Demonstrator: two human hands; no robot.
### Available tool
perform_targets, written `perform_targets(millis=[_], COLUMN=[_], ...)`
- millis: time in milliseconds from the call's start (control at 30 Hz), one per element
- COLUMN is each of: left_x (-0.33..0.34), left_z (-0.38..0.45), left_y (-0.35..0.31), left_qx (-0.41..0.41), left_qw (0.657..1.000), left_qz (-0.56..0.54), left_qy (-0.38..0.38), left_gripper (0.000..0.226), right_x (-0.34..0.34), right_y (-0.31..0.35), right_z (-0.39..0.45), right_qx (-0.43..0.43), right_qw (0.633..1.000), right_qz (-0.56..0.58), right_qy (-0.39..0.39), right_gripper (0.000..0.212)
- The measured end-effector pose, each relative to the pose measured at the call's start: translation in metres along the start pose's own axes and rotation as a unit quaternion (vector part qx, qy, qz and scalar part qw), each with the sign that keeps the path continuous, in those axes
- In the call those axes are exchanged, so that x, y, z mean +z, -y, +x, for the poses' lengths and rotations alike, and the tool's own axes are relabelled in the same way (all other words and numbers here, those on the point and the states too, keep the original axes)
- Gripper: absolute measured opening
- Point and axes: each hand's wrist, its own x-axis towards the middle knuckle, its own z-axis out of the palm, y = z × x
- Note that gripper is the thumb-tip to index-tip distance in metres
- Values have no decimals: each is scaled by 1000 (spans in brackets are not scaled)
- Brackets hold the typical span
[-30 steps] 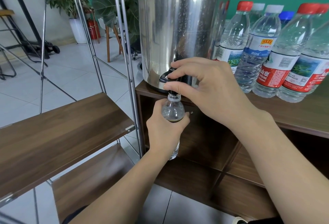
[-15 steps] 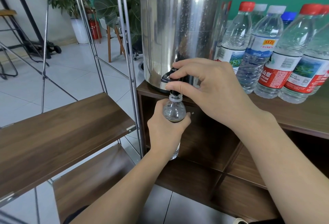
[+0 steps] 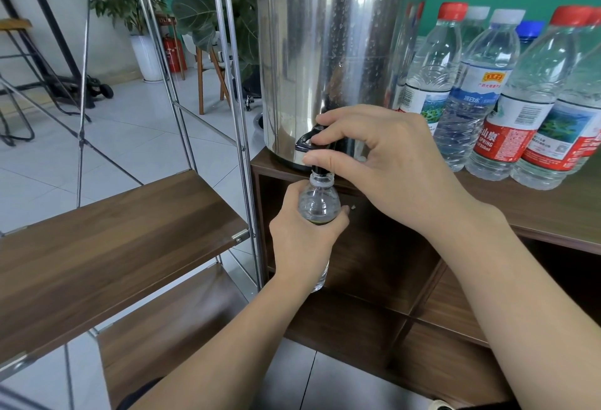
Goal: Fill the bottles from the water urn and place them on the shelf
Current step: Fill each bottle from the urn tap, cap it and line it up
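A tall steel water urn (image 3: 328,51) stands on the wooden cabinet (image 3: 553,214). My left hand (image 3: 302,243) grips a clear uncapped bottle (image 3: 318,203) upright, its mouth right under the urn's black tap (image 3: 309,144). My right hand (image 3: 383,168) pinches the tap lever between thumb and fingers. Most of the bottle's body is hidden by my left hand. Several capped bottles (image 3: 471,94) stand in a row to the urn's right. The wooden shelf board (image 3: 107,247) of a metal rack lies to the left.
The rack's chrome uprights (image 3: 240,116) stand close to the urn's left side, with a lower board (image 3: 169,328) beneath. Open cabinet compartments (image 3: 374,263) lie under the tap. Farther back on the tiled floor are stools, a plant and a red extinguisher.
Nothing has visibly changed apart from a slight camera shift; both hands keep their hold on the bottle and the tap.
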Motion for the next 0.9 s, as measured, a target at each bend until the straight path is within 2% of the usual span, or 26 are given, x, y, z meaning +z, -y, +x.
perform_targets(millis=[900], left_x=[-1], left_z=[0], left_y=[-1], left_qx=[9], left_qw=[1000], left_qz=[-15], left_qy=[6], left_gripper=[51], right_x=[-1], right_y=[2], right_z=[0], right_qx=[7], right_qw=[1000], right_qz=[8], right_qy=[-1], right_gripper=[22])
